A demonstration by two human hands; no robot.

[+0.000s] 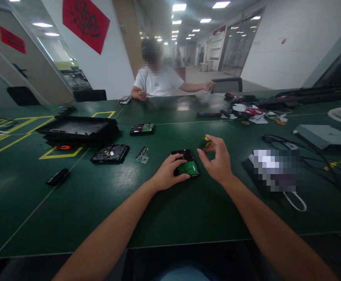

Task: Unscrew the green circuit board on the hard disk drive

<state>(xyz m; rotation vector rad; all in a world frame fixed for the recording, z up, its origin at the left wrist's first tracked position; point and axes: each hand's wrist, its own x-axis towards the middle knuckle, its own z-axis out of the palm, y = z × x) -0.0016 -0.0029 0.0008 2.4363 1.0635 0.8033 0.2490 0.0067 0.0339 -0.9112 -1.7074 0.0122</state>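
A hard drive [191, 168] with a green circuit board facing up lies on the green table in front of me. My left hand [168, 171] grips it from the left, thumb along the near edge and fingers over the top. Above its right side, my right hand [218, 160] pinches the dark handle of a screwdriver [204, 143] with a yellow band. The screwdriver's shaft and tip cannot be made out. Left of the drive lies a loose green circuit board [142, 155]. Another hard drive [142, 128] and an opened black drive casing [110, 153] lie farther left.
Black trays [78, 128] stand at the left, near a small black object [57, 177]. On the right are a pixelated item [275, 168], cables [319, 156] and a grey metal box [326, 136]. Across the table sits a person [158, 82]; tools and red scissors [253, 112] lie far right.
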